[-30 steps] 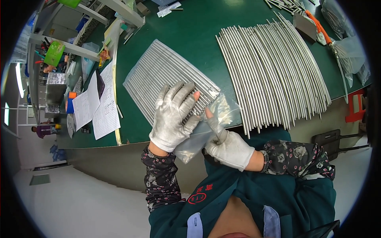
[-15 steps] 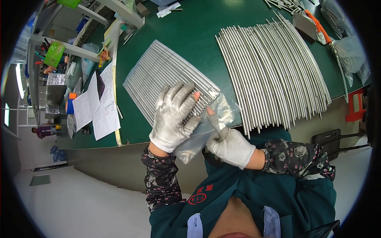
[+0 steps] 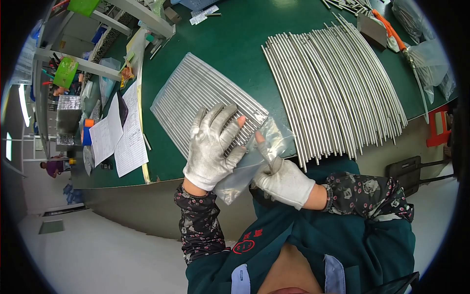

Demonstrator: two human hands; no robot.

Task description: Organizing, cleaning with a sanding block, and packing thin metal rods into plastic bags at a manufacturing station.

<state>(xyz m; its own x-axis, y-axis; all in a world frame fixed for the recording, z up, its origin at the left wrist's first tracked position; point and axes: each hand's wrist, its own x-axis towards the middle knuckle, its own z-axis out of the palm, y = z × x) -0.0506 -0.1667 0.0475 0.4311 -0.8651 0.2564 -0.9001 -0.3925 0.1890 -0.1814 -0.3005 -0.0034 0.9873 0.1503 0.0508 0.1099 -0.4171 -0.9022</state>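
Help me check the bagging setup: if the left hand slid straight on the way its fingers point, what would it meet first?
The left hand lies flat on the bagged rods, fingers pointing up and right. Beyond that pack's edge is bare green table, then probably the loose rods; depth is unclear.

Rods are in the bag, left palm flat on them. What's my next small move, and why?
Probably pull the bag mouth toward you with the right hand: the left hand pins the bagged rods, and slack plastic bunches at the table edge.
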